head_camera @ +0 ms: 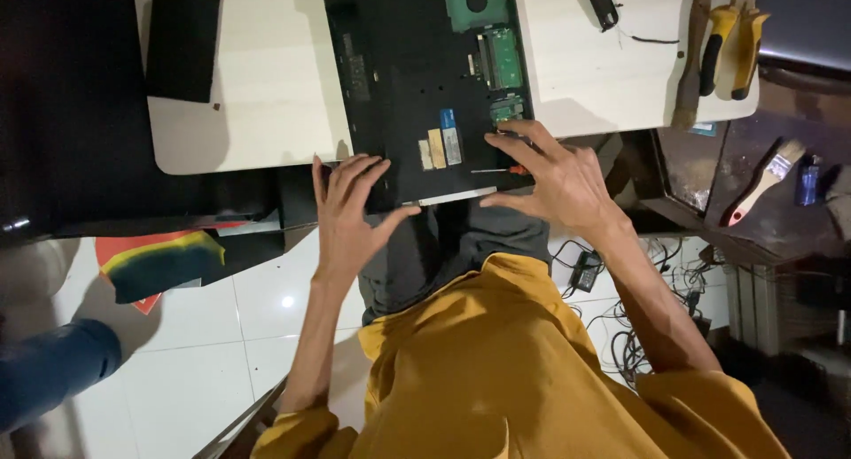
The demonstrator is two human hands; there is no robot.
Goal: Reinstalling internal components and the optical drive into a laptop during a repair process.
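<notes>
Overall light: dim and warm, brightest on the pale table (266, 96) – it falls from above.
Shadows: the far left is near black; soft dark pools lie under the table edge and behind both forearms.
Glare: a small white glint on the floor tile (285, 301) and a faint sheen on the metal strip (452, 196).
Focus: centre fairly sharp; the brush (762, 182) at right is softer.
Edges: lines bow slightly – a wide lens.
</notes>
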